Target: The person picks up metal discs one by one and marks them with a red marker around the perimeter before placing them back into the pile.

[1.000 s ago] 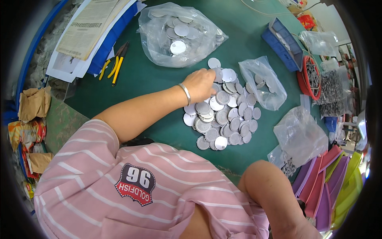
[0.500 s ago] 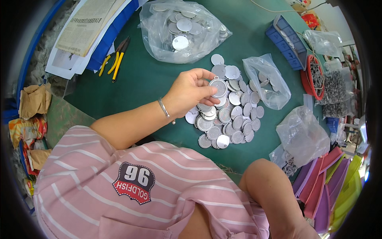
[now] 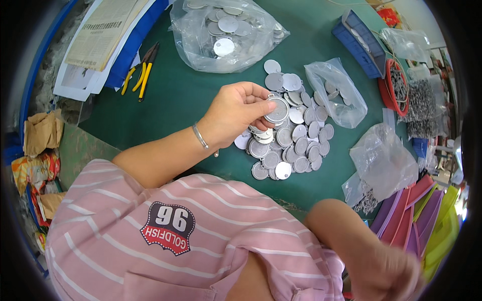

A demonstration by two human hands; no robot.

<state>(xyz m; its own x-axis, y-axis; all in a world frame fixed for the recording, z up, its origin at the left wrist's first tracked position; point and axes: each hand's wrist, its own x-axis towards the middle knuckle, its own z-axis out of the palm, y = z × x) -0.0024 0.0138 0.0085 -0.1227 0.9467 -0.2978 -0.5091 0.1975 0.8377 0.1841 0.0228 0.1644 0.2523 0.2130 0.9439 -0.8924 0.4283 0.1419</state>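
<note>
My left hand (image 3: 237, 109) is closed on a round metal medal (image 3: 276, 110), thumb on its face and fingers behind. The medal has a raised rim, a finely textured face and a small loop at the top. It is held up over a loose pile of similar grey medals (image 3: 301, 149) on the green table (image 3: 165, 100); some in the pile show smooth, shiny faces. Away from the pile, beyond the table's near edge at the lower right, is my right hand (image 3: 384, 273). Motion smears its fingers, so whether it holds anything cannot be made out.
A large clear bag of discs (image 3: 226, 37) lies at the back, a smaller bag (image 3: 336, 93) right of the pile. Yellow-handled pliers (image 3: 144, 80) lie left. At right are a blue bin (image 3: 357, 45), a red basket (image 3: 389, 90), a plastic bag (image 3: 384, 155) and coloured straps (image 3: 406, 215).
My right hand has swung into view at the lower right. The left hand keeps hold of the medal, with its thumb and fingers slightly shifted. The whole view has moved a little.
</note>
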